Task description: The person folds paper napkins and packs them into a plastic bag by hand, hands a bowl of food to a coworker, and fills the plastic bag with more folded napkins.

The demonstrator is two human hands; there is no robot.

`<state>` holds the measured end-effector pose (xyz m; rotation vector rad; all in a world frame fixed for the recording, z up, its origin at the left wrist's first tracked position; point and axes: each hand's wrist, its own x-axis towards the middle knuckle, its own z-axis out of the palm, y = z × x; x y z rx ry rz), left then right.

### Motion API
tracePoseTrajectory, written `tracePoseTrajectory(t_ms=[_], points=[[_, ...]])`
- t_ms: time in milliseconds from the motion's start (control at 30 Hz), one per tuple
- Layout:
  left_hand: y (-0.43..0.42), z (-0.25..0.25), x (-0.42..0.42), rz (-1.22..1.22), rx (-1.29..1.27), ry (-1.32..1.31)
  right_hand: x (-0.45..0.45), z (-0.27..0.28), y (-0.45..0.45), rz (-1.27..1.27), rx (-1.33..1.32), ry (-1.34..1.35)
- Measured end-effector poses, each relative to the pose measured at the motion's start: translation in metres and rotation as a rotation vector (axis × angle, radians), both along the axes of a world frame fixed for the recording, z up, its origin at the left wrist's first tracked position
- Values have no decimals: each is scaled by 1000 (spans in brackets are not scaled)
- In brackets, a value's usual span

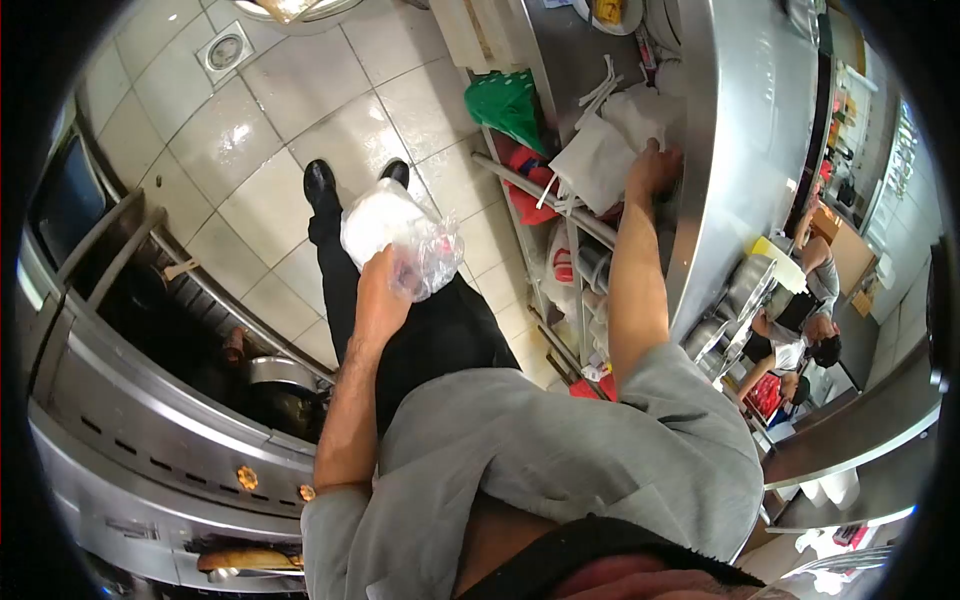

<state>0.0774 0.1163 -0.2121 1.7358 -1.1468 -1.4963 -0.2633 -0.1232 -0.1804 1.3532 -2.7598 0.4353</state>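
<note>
In the head view, my left hand (382, 290) is closed on the gathered neck of a plastic bag (385, 225). The bag is full of something white, and its loose, clear end sticks out to the right of my fist. My right hand (655, 170) reaches in under the edge of a steel counter, its fingers curled beside a heap of white sheet-like bags (598, 165) with thin white strips. Whatever those fingers grip is hidden.
A steel counter (725, 150) runs along the right, with a green bag (505, 108) on the rack below it. Stove equipment (170, 420) and a pot (283, 372) stand to the left. Shiny floor tiles (260, 210) lie ahead, with a drain (225, 52). Other people (800, 345) are at far right.
</note>
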Motion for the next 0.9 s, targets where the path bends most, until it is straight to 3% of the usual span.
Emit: tracePoseTrajectory(t_ms=[67, 267, 367, 433, 467, 533, 633, 733, 833, 900], points=[[-1, -5, -1, -37, 20, 12, 7, 4, -9, -120, 90, 47], [-2, -25, -6, -85, 30, 5, -43, -14, -39, 44, -232, -1], [-6, -30, -6, -87, 27, -35, -61, -16, -53, 121, -162, -130], [-10, -31, -4, -133, 50, -59, -102, -48, -67, -71, 173, -32], [-11, -32, -4, -138, 46, -64, -100, -49, -65, -75, 169, -37], [-11, -34, -3, -154, 7, -93, -80, -48, -54, -35, 251, 207], [-11, -35, -1, -125, -3, -93, -57, -29, -48, -111, 304, 76], [-14, -36, 1, -115, 19, -55, 26, 22, -46, -193, 301, 97], [-16, -36, 1, -95, 19, -44, -118, -68, -45, -75, 108, 300], [-15, -39, -1, -83, 13, -33, -60, -30, -42, -168, 205, 281]])
